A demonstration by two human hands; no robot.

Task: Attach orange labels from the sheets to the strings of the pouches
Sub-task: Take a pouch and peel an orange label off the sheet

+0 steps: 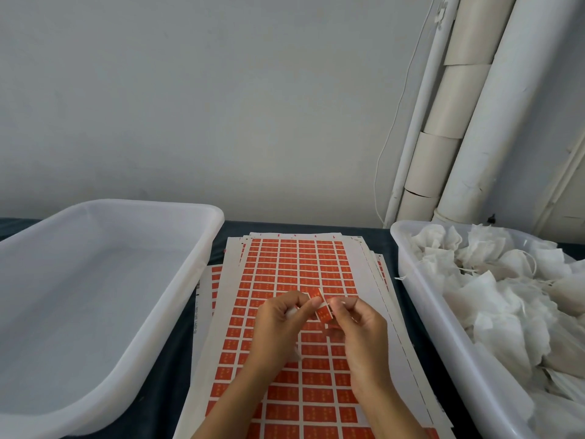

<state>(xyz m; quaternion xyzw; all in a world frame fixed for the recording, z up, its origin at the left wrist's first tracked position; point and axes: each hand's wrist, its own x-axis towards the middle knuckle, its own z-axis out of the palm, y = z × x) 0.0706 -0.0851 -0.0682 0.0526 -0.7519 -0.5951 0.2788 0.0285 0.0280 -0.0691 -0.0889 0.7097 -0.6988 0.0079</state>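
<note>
A stack of white sheets (316, 267) printed with rows of orange labels lies in the middle of the dark table. Above it my left hand (278, 324) and my right hand (364, 331) meet, fingertips together. Between them is a folded orange label (323, 308), pinched by the fingers of both hands. A bit of white shows inside my left palm and a thin white string runs by my right fingertips; the pouch itself is mostly hidden. White pouches (506, 280) with strings fill the tub on the right.
An empty translucent white tub (202, 223) stands on the left. The pouch tub (421, 299) stands on the right. White pipes (468, 122) and a thin cord run up the wall behind. More label sheets stick out under the stack.
</note>
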